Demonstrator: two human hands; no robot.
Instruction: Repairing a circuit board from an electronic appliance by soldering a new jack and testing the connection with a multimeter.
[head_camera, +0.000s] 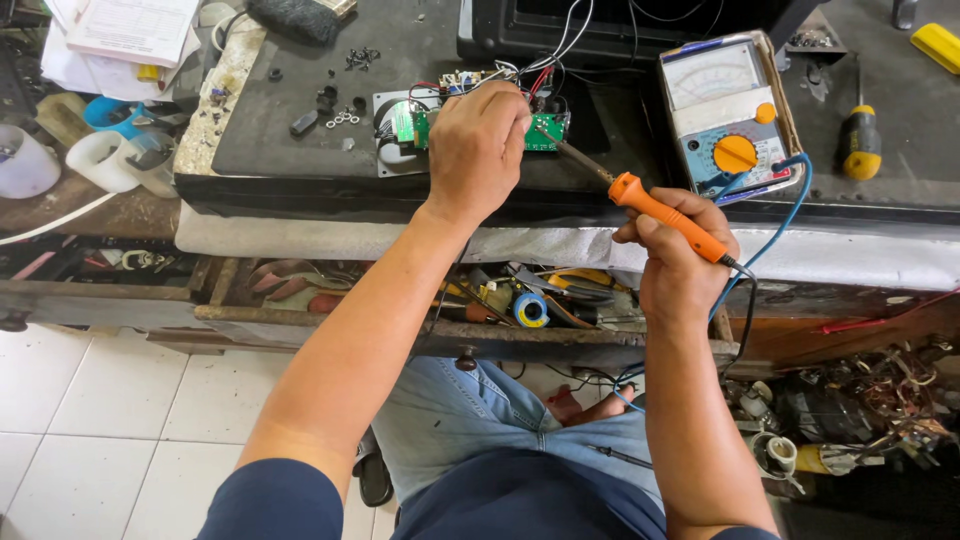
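My left hand (478, 150) rests closed over a small green circuit board (548, 133) with coloured wires, on the dark bench top (290, 150). Whether it pinches a wire or the board I cannot tell. My right hand (680, 265) grips an orange-handled soldering iron (668, 215). Its metal tip points up-left and reaches the board just right of my left hand. A black cord leaves the handle's rear end.
An analog multimeter (725, 115) with a blue lead lies right of the board. A yellow-handled screwdriver (860, 140) is farther right. Loose screws (360, 58), white cups (100, 160) and papers (130, 30) sit left. An open drawer (520, 305) of tools is below the bench edge.
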